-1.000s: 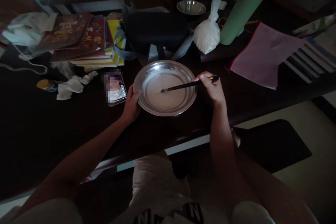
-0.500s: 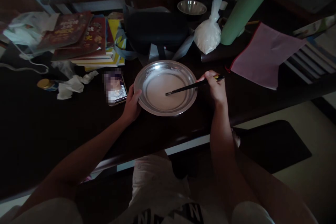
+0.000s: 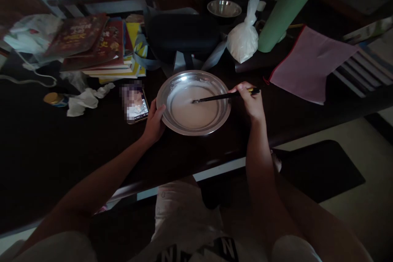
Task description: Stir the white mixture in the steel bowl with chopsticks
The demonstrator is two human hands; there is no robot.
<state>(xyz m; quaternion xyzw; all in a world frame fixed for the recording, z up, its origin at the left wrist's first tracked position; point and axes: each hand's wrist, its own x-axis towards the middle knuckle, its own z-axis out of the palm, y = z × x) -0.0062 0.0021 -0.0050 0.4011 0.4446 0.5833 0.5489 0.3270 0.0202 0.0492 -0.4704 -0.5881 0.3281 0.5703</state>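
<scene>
A wide metal bowl point(image 3: 194, 132) stands on the dark table, holding a pale, milky liquid point(image 3: 196, 114). My left hand point(image 3: 155, 120) grips its left rim, thumb over the edge and fingers underneath. Between the fingers of my right hand point(image 3: 250, 99) is a pair of black chopsticks point(image 3: 219, 97) with yellowish ends, closed round near the top. Their tips dip into the liquid around the bowl's middle. White residue clings to the far inner wall of the bowl.
Left of the bowl lies a lit phone point(image 3: 136, 104), beside crumpled tissue point(image 3: 82, 101) and a small jar point(image 3: 55, 99). Behind are stacked books point(image 3: 101, 45), a black case point(image 3: 184, 32), a second metal bowl point(image 3: 224, 8), a knotted bag of white powder point(image 3: 243, 43), a green cylinder point(image 3: 288, 8) and a pink pouch point(image 3: 310, 65).
The chopstick tips have moved slightly up and left in the liquid, and the chopsticks lie flatter. My right hand has shifted slightly; my left hand and the bowl stay put.
</scene>
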